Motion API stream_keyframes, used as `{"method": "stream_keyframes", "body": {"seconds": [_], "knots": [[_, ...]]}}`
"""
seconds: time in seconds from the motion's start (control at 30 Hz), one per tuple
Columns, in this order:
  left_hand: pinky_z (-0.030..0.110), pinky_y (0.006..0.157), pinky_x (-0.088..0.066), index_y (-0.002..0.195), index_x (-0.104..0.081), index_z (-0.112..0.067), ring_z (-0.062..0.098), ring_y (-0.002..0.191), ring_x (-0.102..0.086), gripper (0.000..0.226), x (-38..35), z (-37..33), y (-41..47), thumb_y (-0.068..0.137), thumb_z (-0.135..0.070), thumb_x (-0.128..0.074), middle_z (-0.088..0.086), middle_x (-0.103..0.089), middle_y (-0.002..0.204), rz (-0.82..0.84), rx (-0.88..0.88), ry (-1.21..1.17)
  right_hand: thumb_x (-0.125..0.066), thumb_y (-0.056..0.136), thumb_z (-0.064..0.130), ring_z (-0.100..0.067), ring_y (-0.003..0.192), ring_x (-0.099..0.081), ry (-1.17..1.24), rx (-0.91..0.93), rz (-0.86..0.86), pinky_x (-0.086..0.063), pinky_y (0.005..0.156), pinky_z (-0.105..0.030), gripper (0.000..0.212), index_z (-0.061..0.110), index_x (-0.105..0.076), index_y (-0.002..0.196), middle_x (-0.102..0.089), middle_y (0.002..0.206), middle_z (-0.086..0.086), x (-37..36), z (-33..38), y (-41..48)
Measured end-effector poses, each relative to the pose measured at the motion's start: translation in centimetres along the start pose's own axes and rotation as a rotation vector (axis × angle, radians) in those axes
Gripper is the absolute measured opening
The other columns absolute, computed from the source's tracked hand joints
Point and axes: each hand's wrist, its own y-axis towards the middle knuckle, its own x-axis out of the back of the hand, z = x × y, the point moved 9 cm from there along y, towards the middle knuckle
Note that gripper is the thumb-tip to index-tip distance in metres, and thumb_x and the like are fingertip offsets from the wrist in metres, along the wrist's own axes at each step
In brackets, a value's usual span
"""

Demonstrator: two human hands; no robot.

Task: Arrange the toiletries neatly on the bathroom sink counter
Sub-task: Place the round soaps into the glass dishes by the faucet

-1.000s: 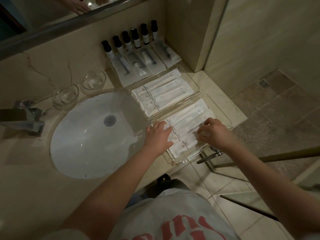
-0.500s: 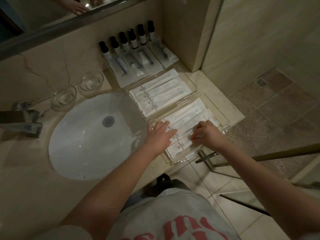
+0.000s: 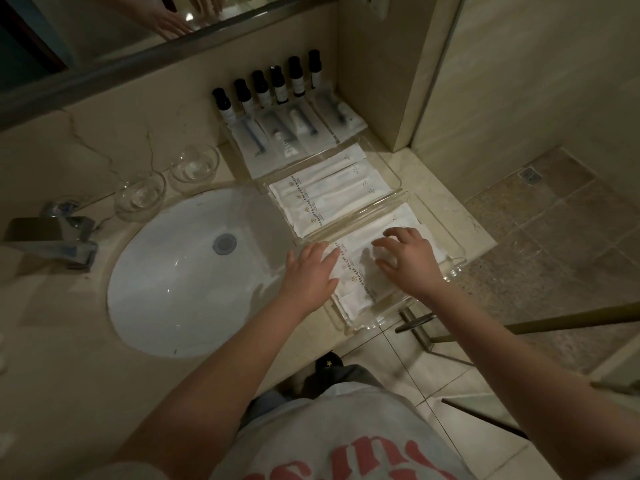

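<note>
Head view is showing, from the left, the white oval basin [image 3: 173, 278] sunk in the beige stone counter [image 3: 69, 375]. The left hand [image 3: 310, 271] is lying flat with straight fingers, pressing on the printed left ends of the white paper-wrapped sachets [image 3: 360, 271]. These are lying side by side in the nearer clear acrylic tray [image 3: 455, 268] at the counter's front right corner. The right hand [image 3: 410, 261] is arching over the same sachets, fingers spread, fingertips touching the wrappers and gripping nothing. The hands are working near each other but not touching.

The sachets are probably light, thin and soft, with slick paper that slides easily. Squaring them by pushing on ends and long edges looks safer than pinching. The tray is likely rigid and brittle; its side walls are the place to hold.

Against the frame half a second earlier, the right hand is reaching farther across the sachets, its fingers uncurled into a spread. The left hand is keeping its place.
</note>
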Motion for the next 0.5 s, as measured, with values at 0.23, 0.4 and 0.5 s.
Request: {"method": "stream_keyframes", "body": {"seconds": [0.23, 0.4, 0.5], "knots": [[0.044, 0.111, -0.021, 0.139, -0.039, -0.021, 0.022, 0.136, -0.03, 0.049, 3.9, 7.6, -4.6, 0.092, -0.033, -0.047, 0.002, -0.039, 0.143, -0.21, 0.231, -0.058, -0.073, 0.073, 0.019, -0.038, 0.11, -0.057, -0.009, 0.202, 0.067, -0.049, 0.085, -0.047, 0.043, 0.014, -0.064, 0.115, -0.063, 0.121, -0.014, -1.4, 9.4, 3.4], [0.041, 0.113, -0.02, 0.142, -0.037, -0.018, 0.023, 0.138, -0.028, 0.053, 4.1, 16.5, -11.9, 0.093, -0.039, -0.042, 0.004, -0.036, 0.148, -0.26, 0.504, -0.107, -0.065, 0.081, 0.026, -0.035, 0.118, -0.05, 0.001, 0.359, 0.191, -0.045, 0.093, -0.044, 0.05, 0.016, -0.053, 0.129, -0.053, 0.133, -0.01, -4.6, 18.9, 4.9], [0.04, 0.113, -0.022, 0.143, -0.033, -0.02, 0.022, 0.14, -0.026, 0.054, 3.5, 21.8, -17.0, 0.094, -0.038, -0.044, 0.003, -0.033, 0.15, -0.246, 0.657, -0.134, -0.058, 0.087, 0.031, -0.031, 0.123, -0.047, -0.024, 0.462, 0.271, -0.041, 0.098, -0.042, 0.049, 0.02, -0.048, 0.134, -0.049, 0.138, -0.007, -7.3, 25.2, 4.9]]}}
